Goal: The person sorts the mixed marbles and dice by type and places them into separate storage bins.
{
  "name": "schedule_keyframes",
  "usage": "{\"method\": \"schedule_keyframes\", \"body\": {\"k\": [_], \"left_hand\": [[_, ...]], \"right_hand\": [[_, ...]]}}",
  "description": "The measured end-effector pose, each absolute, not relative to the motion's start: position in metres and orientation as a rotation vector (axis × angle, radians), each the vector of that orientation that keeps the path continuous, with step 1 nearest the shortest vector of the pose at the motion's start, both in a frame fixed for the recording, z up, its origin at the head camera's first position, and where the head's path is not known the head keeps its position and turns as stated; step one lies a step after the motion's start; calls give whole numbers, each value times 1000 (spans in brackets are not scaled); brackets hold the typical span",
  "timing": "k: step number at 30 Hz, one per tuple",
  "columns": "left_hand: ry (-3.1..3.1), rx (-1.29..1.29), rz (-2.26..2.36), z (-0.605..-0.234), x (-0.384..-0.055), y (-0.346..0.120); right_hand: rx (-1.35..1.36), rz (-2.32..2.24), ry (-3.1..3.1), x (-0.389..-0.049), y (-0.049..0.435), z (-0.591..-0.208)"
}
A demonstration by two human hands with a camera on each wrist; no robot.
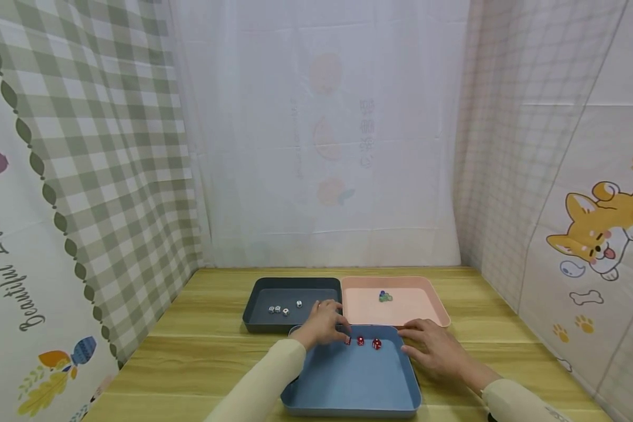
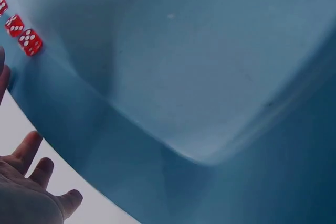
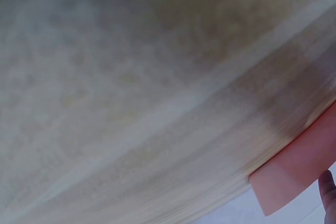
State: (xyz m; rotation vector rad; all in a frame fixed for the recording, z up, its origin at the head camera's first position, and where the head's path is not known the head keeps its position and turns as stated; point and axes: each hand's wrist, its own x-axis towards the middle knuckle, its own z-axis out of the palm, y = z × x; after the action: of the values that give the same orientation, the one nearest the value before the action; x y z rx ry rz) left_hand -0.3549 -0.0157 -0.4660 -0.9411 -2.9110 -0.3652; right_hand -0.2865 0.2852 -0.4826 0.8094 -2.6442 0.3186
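Three red dice [image 1: 361,340] with white pips lie in a row along the back wall of a blue tray [image 1: 358,381]. My left hand [image 1: 323,323] reaches over the tray's back left corner, thumb and forefinger beside the leftmost die. In the left wrist view, its other fingers [image 2: 42,171] are spread outside the tray wall, and the nearest red die [image 2: 30,42] sits apart from the fingertips. At the tray's back right corner, my right hand [image 1: 435,350] lies with its fingers extended toward the rim, holding nothing visible.
Behind to the left, a dark tray [image 1: 250,319] contains several white dice [image 1: 286,312]. A pink tray [image 1: 432,302] beside it holds a small cluster of greenish and blue pieces [image 1: 385,297], too small to identify. All stand on a wood-grain table [image 1: 211,351] with curtains around it.
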Motion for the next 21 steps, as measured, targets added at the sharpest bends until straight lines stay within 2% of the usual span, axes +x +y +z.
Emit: {"method": "schedule_keyframes", "body": {"k": [10,21], "left_hand": [[-2853,-950,-177,-475,-352,-11],[-2848,-948,-180,-481,-352,-10]], "right_hand": [[777,352,-2695,-286,285,-480],[803,339,-2652,-286,285,-482]]}}
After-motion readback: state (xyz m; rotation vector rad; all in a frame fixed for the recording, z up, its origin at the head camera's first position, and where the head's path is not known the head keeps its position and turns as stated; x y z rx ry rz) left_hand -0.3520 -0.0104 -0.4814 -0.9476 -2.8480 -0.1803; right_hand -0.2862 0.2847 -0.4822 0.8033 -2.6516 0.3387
